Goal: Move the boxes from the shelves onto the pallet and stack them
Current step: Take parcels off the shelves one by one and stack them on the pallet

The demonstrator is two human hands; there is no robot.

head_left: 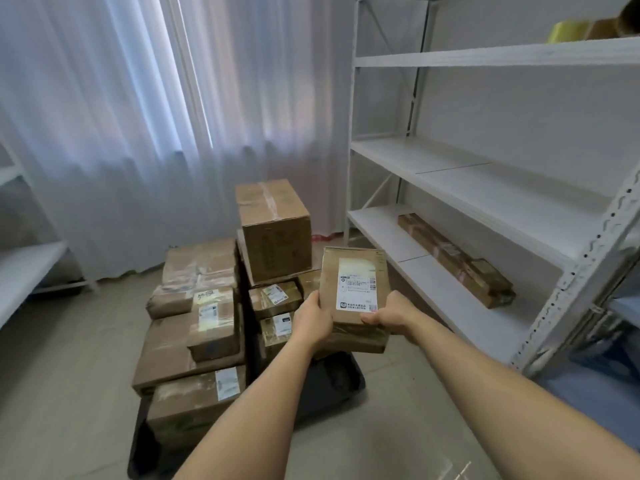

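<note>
While both hands carry it, a flat box [353,289] hangs beside the stack

Left hand [313,318] and right hand [389,315] clamp its near end; long axis points away; pallet [332,382] lies directly below.

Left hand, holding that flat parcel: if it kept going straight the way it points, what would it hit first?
Probably the small labelled box on the pallet stack, just beyond the left hand, which grips the parcel with the right hand. Depth is unclear from one view; it might pass above.
</note>
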